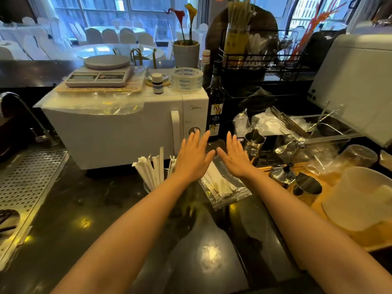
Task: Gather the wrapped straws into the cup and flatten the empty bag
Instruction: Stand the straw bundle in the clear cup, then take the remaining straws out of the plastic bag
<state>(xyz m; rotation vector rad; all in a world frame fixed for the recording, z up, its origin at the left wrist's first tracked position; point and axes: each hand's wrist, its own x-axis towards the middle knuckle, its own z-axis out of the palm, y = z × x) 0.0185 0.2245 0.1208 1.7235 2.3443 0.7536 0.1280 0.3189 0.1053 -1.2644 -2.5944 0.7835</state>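
Observation:
A clear plastic bag lies on the dark counter and holds several white wrapped straws. My left hand and my right hand hover flat, palms down and fingers apart, side by side over the bag's far end. Neither hand holds anything. To the left stands a clear cup, mostly hidden by my left forearm, with several wrapped straws sticking up out of it.
A white microwave stands just behind the cup, a dark bottle beside it. Steel pitchers and a steel cup crowd the right, near a white container. A perforated drain tray lies at left.

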